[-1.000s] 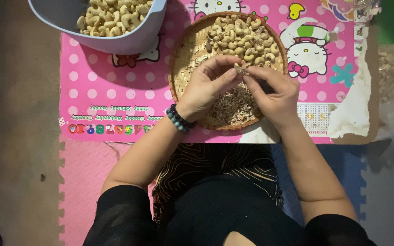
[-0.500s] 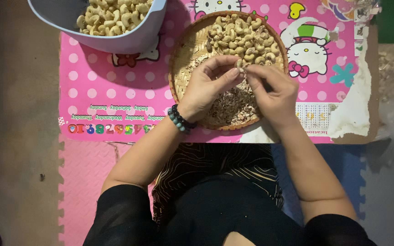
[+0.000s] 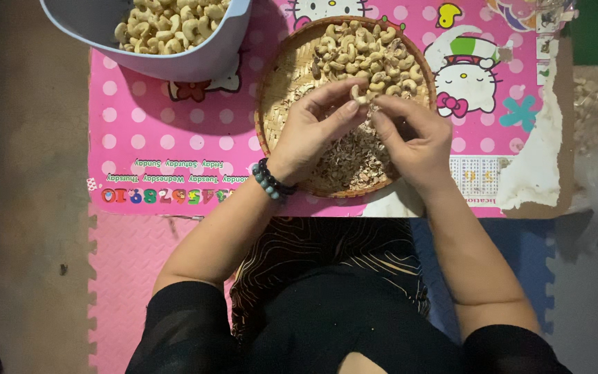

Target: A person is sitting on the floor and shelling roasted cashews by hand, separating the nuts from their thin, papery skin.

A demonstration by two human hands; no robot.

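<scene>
Cashew nut (image 3: 361, 93): pale and curved, pinched between the fingertips of both my hands, held just above the middle of the woven tray.
Left hand (image 3: 311, 133): my thumb and forefinger are closed tight on the near-left end of the nut; the other fingers curl loosely under. A dark bead bracelet (image 3: 272, 180) sits on this wrist.
Right hand (image 3: 415, 138): my fingertips meet the nut from the right, thumb and forefinger nearly shut with only the nut between them; the rest of the fingers are half folded.
Woven tray (image 3: 273, 83): round, shallow and brown, lying on the pink mat straight ahead of me.
Unpeeled pile (image 3: 368, 50): whole cashews heaped on the far half of the tray, just beyond my fingers.
Skins (image 3: 354, 159): thin brown flakes spread over the near half of the tray, under and between my hands.
Grey bowl (image 3: 188, 62): far left, partly out of view, full of pale cashews and apart from the tray.
Pink mat (image 3: 174, 138): dotted, with cartoon cats; its right edge is torn, showing white and brown underneath.
My lap: dark patterned cloth, near edge of the view.
</scene>
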